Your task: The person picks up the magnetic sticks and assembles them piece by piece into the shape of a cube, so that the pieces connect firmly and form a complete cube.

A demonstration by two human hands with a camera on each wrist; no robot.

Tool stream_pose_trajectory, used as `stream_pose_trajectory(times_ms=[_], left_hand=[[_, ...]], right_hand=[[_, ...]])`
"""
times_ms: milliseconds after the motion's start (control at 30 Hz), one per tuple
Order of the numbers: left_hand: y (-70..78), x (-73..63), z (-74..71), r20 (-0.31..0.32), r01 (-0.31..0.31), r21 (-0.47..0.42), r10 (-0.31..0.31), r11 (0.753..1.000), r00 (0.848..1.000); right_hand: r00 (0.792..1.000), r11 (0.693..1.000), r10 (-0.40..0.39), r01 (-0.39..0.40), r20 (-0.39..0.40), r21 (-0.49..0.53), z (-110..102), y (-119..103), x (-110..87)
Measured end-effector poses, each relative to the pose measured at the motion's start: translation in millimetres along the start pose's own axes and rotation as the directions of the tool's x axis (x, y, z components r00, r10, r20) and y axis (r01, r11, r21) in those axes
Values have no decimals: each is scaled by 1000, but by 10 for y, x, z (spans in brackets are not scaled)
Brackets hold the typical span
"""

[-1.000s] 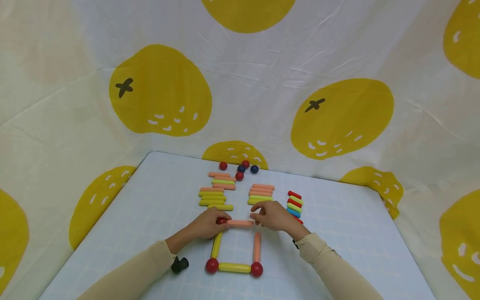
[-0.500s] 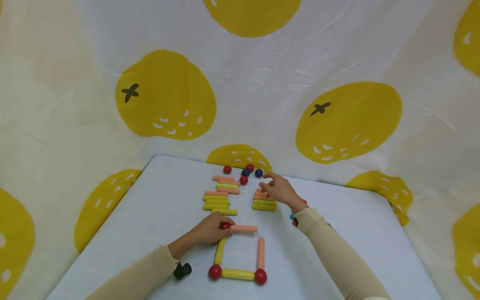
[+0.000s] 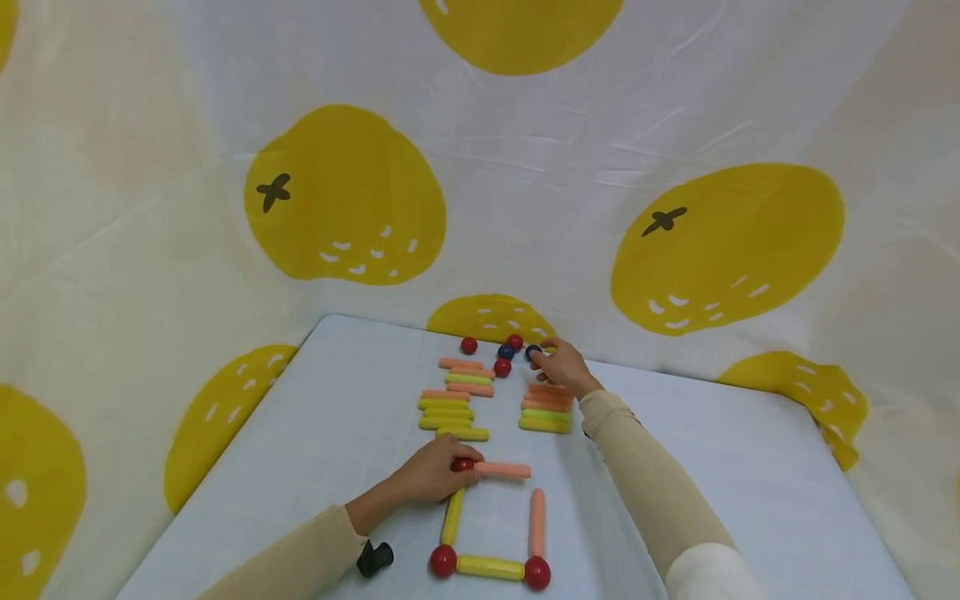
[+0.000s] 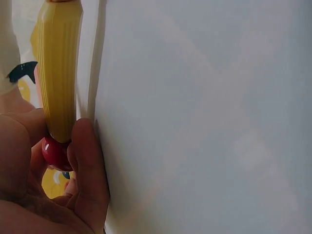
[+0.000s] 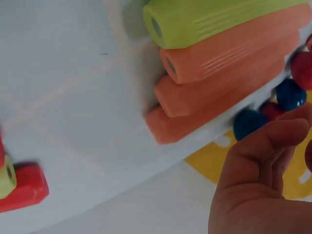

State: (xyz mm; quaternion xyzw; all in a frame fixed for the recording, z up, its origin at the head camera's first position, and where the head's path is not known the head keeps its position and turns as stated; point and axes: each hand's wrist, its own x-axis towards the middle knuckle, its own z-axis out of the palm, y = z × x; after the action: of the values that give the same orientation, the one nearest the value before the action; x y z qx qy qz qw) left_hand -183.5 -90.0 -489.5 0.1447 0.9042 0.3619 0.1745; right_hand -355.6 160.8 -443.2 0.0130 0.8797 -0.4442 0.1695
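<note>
Pinching a red ball [image 3: 463,464] between thumb and fingers, the left hand [image 3: 432,473] rests on the pale table [image 3: 360,467] at the far left corner of an unclosed four-sided outline. From that ball a peach rod [image 3: 504,471] runs right and a yellow rod [image 3: 452,518] runs towards the person, down to a near-left ball [image 3: 443,561]. A second yellow rod [image 3: 491,567] joins it to a near-right ball [image 3: 537,573], where a second peach rod [image 3: 537,523] points away, its far end just beside the first one's tip. The right hand [image 3: 566,368] has its bent fingers at a dark blue ball [image 3: 533,352] near the back edge; whether they grip it, I cannot tell. Another blue ball [image 3: 506,352] and three red ones lie near. Sorted rods [image 3: 446,410] lie between, a black object [image 3: 375,558] sits by the left sleeve, and a fruit-printed cloth [image 3: 525,200] hangs behind
</note>
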Motion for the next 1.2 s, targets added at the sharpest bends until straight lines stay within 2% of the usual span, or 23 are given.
stream_pose_trajectory(times_ms=[167, 433, 567, 700, 1000, 1200], left_hand=[[-11, 4, 2, 1, 19, -2, -19, 1000, 1000], [-14, 14, 1, 10, 38, -10, -38, 999, 999], [-29, 17, 18, 5, 52, -12, -52, 999, 999], [-22, 25, 0, -3, 56, -5, -56, 998, 998], [38, 4, -17, -10, 28, 8, -28, 1000, 1000], [30, -4, -12, -5, 37, -2, -37, 999, 999]], right_hand=[[998, 997, 64, -63, -21, 32, 46, 31, 185], [989, 990, 142, -141, -42, 21, 85, 82, 395], [986, 987, 157, -156, -47, 26, 132, 73, 459], [984, 984, 167, -162, -66, 77, 183, 83, 510], [983, 979, 165, -154, -77, 135, 108, 108, 438], [993, 986, 109, -101, -51, 135, 24, 114, 268]])
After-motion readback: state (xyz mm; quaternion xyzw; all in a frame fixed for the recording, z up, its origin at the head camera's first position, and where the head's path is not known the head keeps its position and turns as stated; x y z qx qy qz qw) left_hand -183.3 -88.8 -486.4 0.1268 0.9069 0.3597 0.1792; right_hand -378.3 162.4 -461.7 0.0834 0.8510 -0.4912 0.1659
